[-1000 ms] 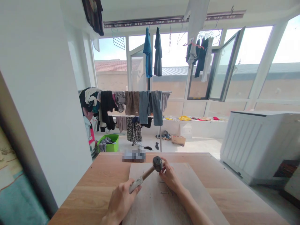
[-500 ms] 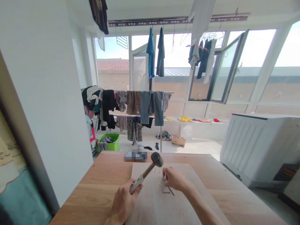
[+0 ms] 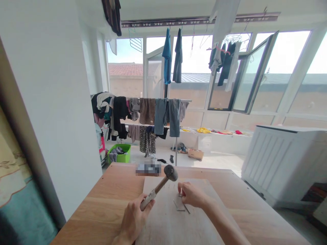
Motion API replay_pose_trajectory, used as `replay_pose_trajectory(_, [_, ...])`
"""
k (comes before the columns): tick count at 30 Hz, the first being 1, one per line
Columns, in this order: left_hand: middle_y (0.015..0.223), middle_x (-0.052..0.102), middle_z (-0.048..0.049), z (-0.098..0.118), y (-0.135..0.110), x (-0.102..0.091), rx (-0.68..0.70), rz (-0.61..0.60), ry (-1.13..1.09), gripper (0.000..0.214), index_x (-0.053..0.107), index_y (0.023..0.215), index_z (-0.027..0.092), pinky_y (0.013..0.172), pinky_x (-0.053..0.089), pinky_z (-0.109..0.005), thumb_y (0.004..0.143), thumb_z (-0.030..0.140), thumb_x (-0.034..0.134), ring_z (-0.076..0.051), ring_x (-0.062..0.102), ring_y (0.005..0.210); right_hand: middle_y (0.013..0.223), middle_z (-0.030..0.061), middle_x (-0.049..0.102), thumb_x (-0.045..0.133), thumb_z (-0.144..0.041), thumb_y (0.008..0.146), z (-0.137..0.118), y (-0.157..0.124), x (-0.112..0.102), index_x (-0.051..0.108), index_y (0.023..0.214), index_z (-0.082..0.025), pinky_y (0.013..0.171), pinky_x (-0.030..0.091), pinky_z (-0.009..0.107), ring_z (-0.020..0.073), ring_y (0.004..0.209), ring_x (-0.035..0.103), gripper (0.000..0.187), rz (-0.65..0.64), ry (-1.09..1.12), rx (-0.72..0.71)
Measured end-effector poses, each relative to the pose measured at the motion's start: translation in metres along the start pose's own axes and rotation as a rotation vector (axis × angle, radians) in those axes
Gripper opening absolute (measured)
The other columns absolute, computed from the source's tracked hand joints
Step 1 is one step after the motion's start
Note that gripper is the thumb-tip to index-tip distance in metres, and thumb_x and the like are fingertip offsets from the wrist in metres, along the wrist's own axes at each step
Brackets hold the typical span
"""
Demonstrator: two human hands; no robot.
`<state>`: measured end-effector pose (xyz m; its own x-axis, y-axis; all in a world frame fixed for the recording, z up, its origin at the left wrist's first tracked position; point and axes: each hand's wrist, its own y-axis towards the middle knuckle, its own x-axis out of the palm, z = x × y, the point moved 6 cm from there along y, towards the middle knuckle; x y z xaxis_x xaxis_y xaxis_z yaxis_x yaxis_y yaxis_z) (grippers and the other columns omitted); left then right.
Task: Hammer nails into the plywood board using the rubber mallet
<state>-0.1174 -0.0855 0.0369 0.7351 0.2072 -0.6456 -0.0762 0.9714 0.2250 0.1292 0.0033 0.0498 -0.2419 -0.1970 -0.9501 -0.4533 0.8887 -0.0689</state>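
Observation:
My left hand [image 3: 134, 216] is closed around the handle of a rubber mallet [image 3: 170, 173], its dark head raised over a pale wooden board [image 3: 155, 226]. White wrapping covers the grip part of the handle. On the board, my right hand [image 3: 190, 194] is closed with thumb and fingertips pinched on a nail [image 3: 180, 195], mostly hidden by the fingers. Just below those fingertips lie several loose nails [image 3: 181, 210]. Behind the mallet head and the right hand, a few thin nails [image 3: 172, 186] stand upright in the board.
The board lies on a wooden table [image 3: 89, 204]. A blurred-out item [image 3: 148, 168] sits at the table's far edge. Beyond are a laundry-covered drying rack [image 3: 146, 112], a green basket [image 3: 125, 156] and a cardboard box [image 3: 195, 154]. A white ribbed cabinet [image 3: 268, 163] stands right.
The view has shifted slightly. My left hand still holds the mallet in nearly the same pose, and my right hand stays pinched low over the board with little movement.

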Motion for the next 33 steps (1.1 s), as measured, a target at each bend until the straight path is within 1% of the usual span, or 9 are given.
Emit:
replay_pose_trajectory(5, [0.082, 0.076, -0.0003, -0.001, 0.0, 0.001, -0.003, 0.01, -0.005, 0.029, 0.07, 0.094, 0.028, 0.068, 0.043, -0.022, 0.091, 0.051, 0.053, -0.019, 0.071, 0.078, 0.084, 0.0035, 0.066, 0.062, -0.006, 0.057, 0.004, 0.007, -0.004, 0.062, 0.088, -0.019, 0.056, 0.028, 0.023, 0.0161, 0.072, 0.056, 0.033, -0.089, -0.101, 0.004])
replay_pose_trajectory(7, [0.082, 0.076, -0.0015, -0.001, 0.001, 0.001, -0.003, 0.015, -0.006, 0.031, 0.07, 0.095, 0.027, 0.068, 0.044, -0.022, 0.092, 0.051, 0.052, -0.019, 0.071, 0.078, 0.084, 0.0026, 0.064, 0.061, -0.005, 0.057, 0.005, 0.009, -0.005, 0.059, 0.086, -0.019, 0.056, 0.028, 0.023, 0.0156, 0.072, 0.055, 0.033, -0.057, -0.077, -0.006])
replay_pose_trajectory(9, [0.082, 0.076, -0.0022, -0.001, 0.001, 0.0, -0.005, 0.02, 0.004, 0.031, 0.07, 0.095, 0.026, 0.068, 0.044, -0.023, 0.092, 0.051, 0.051, -0.02, 0.071, 0.078, 0.077, -0.0003, 0.06, 0.056, -0.006, 0.059, 0.007, 0.012, -0.006, 0.055, 0.084, -0.02, 0.056, 0.03, 0.023, 0.0143, 0.069, 0.053, 0.029, 0.061, 0.042, -0.018])
replay_pose_trajectory(13, [0.083, 0.076, -0.0017, 0.002, 0.0, -0.001, -0.003, 0.004, 0.009, 0.03, 0.07, 0.096, 0.026, 0.068, 0.044, -0.022, 0.092, 0.05, 0.052, -0.019, 0.071, 0.079, 0.066, -0.0043, 0.052, 0.05, -0.012, 0.064, 0.027, 0.016, 0.004, 0.047, 0.079, -0.022, 0.059, 0.038, 0.024, 0.0141, 0.064, 0.052, 0.018, 0.385, 0.4, 0.049])
replay_pose_trajectory(15, [0.082, 0.076, -0.0011, 0.003, -0.001, -0.001, -0.003, -0.002, 0.003, 0.029, 0.07, 0.095, 0.027, 0.068, 0.044, -0.022, 0.092, 0.05, 0.052, -0.019, 0.071, 0.079, 0.068, -0.0033, 0.055, 0.049, -0.017, 0.067, 0.037, 0.016, 0.012, 0.048, 0.08, -0.022, 0.063, 0.042, 0.026, 0.0154, 0.065, 0.054, 0.014, 0.495, 0.521, 0.07])
replay_pose_trajectory(17, [0.08, 0.075, -0.0005, 0.003, -0.001, -0.001, -0.001, 0.0, 0.002, 0.028, 0.07, 0.094, 0.027, 0.067, 0.043, -0.022, 0.092, 0.049, 0.053, -0.019, 0.071, 0.077, 0.072, -0.0013, 0.059, 0.048, -0.021, 0.069, 0.043, 0.014, 0.017, 0.052, 0.084, -0.022, 0.066, 0.045, 0.028, 0.0165, 0.067, 0.057, 0.016, 0.564, 0.558, 0.072])
replay_pose_trajectory(22, [0.078, 0.075, -0.0006, 0.003, -0.001, -0.002, 0.012, 0.026, -0.001, 0.027, 0.07, 0.091, 0.026, 0.065, 0.041, -0.021, 0.092, 0.047, 0.053, -0.018, 0.07, 0.075, 0.076, 0.0011, 0.064, 0.047, -0.019, 0.069, 0.045, 0.01, 0.019, 0.059, 0.084, -0.02, 0.067, 0.047, 0.028, 0.0165, 0.067, 0.059, 0.019, 0.576, 0.466, 0.037])
replay_pose_trajectory(27, [0.079, 0.075, -0.0006, 0.003, -0.001, -0.001, 0.007, 0.019, 0.002, 0.028, 0.07, 0.093, 0.026, 0.065, 0.042, -0.021, 0.092, 0.049, 0.053, -0.018, 0.071, 0.076, 0.086, 0.0029, 0.066, 0.045, -0.015, 0.073, 0.042, 0.008, 0.021, 0.063, 0.09, -0.022, 0.075, 0.048, 0.031, 0.0183, 0.077, 0.061, 0.026, 0.576, 0.34, -0.042])
replay_pose_trajectory(33, [0.083, 0.076, -0.0005, 0.003, -0.001, -0.002, -0.003, 0.023, 0.022, 0.029, 0.07, 0.097, 0.028, 0.068, 0.043, -0.022, 0.092, 0.051, 0.053, -0.019, 0.071, 0.08, 0.086, 0.0035, 0.067, 0.046, -0.016, 0.077, 0.039, 0.003, 0.016, 0.063, 0.098, -0.022, 0.075, 0.05, 0.032, 0.0187, 0.077, 0.063, 0.028, 0.576, 0.351, -0.047])
